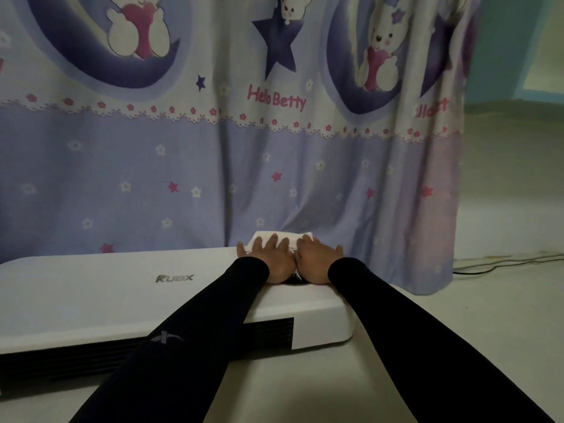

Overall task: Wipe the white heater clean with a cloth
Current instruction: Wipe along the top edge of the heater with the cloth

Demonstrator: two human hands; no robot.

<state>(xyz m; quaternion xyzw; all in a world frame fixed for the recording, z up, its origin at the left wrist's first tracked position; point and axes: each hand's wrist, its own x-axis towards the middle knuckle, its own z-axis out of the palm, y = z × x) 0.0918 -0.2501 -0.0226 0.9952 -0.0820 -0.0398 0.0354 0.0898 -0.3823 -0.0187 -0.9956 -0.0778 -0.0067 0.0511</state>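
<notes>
A long white heater (91, 300) lies flat on the floor, its dark grille facing me and a grey logo on top. A white cloth (294, 237) lies on its far right top edge. My left hand (270, 259) and my right hand (316, 260) lie side by side, palms down, fingers spread flat, pressing on the cloth. Most of the cloth is hidden under the hands; only its far edge shows beyond the fingertips. Both arms wear dark sleeves.
A purple patterned curtain (213, 166) hangs right behind the heater, touching the floor. A dark cable (503, 264) runs along the pale floor (503, 331) at the right, past the curtain's edge.
</notes>
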